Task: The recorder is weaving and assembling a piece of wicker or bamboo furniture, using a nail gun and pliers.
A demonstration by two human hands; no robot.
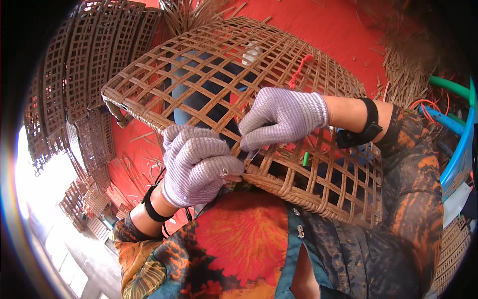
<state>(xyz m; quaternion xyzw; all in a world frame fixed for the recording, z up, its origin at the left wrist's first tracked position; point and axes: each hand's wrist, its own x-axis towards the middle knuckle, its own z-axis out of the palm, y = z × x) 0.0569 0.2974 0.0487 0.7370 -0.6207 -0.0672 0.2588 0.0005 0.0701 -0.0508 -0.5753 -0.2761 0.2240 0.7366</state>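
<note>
Above the seated legs: woven brown lattice piece (pixel 226 119), near rim toward the torso; red cord (pixel 300 71) on its mesh. Left grip (pixel 201 164): gloved, closed on the near rim. Right grip (pixel 279 119): gloved, fingers closed in a pinch just beside; pinched item hidden. Leftward: dark lattice panels (pixel 94 55), stacked.

I had a red floor (pixel 331 30) around me, its widest stretch showing at one o'clock in my view. On it a heap of thin, cane-like strips (pixel 186 15) lay at eleven o'clock, and a broad spill of brown strips (pixel 404 74) at two. Toward nine o'clock I saw loose slivers (pixel 128 172) scattered over the red, pointing various ways.
</note>
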